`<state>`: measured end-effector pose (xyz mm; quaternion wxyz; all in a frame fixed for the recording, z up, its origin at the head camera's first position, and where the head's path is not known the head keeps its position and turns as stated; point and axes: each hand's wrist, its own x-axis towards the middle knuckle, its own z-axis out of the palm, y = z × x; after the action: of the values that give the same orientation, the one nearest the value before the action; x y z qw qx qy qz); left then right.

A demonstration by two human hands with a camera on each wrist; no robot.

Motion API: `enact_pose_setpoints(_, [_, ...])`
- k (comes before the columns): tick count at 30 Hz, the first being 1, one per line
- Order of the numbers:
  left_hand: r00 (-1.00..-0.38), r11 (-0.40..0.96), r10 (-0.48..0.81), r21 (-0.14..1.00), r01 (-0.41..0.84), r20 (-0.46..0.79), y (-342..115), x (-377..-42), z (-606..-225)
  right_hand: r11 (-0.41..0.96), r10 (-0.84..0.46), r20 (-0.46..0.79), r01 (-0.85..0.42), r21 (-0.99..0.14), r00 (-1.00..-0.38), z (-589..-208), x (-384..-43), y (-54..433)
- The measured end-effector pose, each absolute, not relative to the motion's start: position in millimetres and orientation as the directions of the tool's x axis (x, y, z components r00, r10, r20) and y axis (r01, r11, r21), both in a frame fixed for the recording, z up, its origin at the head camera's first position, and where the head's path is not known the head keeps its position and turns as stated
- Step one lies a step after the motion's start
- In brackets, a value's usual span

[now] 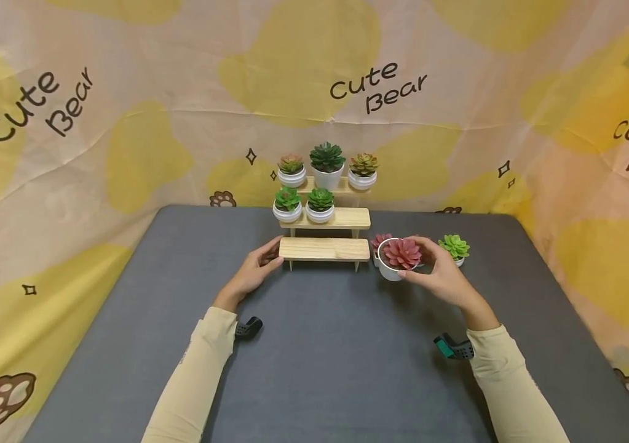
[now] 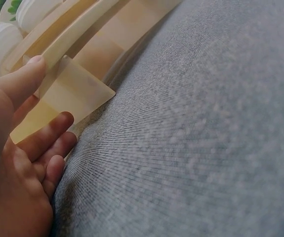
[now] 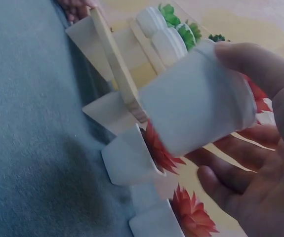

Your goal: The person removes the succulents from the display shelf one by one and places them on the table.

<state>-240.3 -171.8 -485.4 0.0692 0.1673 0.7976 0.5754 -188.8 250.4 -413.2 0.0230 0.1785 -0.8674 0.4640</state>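
Right hand lifts a red succulent beside the stand while the left grips the bottom step

Nearest are two cream sleeves, the left one (image 1: 195,369) and the right one (image 1: 513,381), each with a dark band at the wrist: the left band (image 1: 249,328), and the right band (image 1: 454,347) with a teal patch. The grey table (image 1: 336,357) spreads beneath them.

The right hand (image 1: 438,274) grasps a white pot with a red succulent (image 1: 401,253), thumb and fingers on opposite sides near its rim. This pot hangs clear of the table, just right of the bottom step. The left hand (image 1: 253,271) grips the left end of the wooden stand (image 1: 325,248), thumb on the step's edge; the index finger is mostly hidden.

Beyond the held pot stand two more red succulents (image 3: 193,215) in white pots, partly covered in the head view, so their exact spacing is hard to judge. A light-green succulent (image 1: 454,246) stands right of the right hand.

On the middle step sit two green succulents (image 1: 321,200), left and centre. The top step bears three plants (image 1: 327,159), the middle one tallest. Behind everything hangs a yellow-patched cloth (image 1: 292,74) lettered "Cute Bear".
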Motion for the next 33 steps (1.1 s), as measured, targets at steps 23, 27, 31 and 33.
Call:
enact_pose_setpoints(23, [-0.929, 0.28, 0.359, 0.938, 0.204, 0.095, -172.9, -244.0, -490.0, 0.527, -0.466, -0.018, -0.261, -0.809, -0.884, -427.5, -196.0, 267.9])
enact_pose_setpoints(27, [-0.927, 0.274, 0.361, 0.939, 0.207, 0.099, -172.0, -243.8, -488.3, 0.526, -0.462, -0.014, -0.261, -0.809, -0.887, -433.9, -199.0, 265.5])
enact_pose_setpoints(31, [-0.926, 0.275, 0.365, 0.939, 0.206, 0.096, -171.8, -243.0, -489.0, 0.52, -0.47, -0.026, -0.252, -0.816, -0.882, -442.0, -199.3, 264.6])
enact_pose_setpoints(33, [-0.926, 0.277, 0.365, 0.938, 0.21, 0.1, -172.2, -242.8, -489.5, 0.519, -0.471, -0.036, -0.244, -0.819, -0.881, -444.2, -199.0, 265.1])
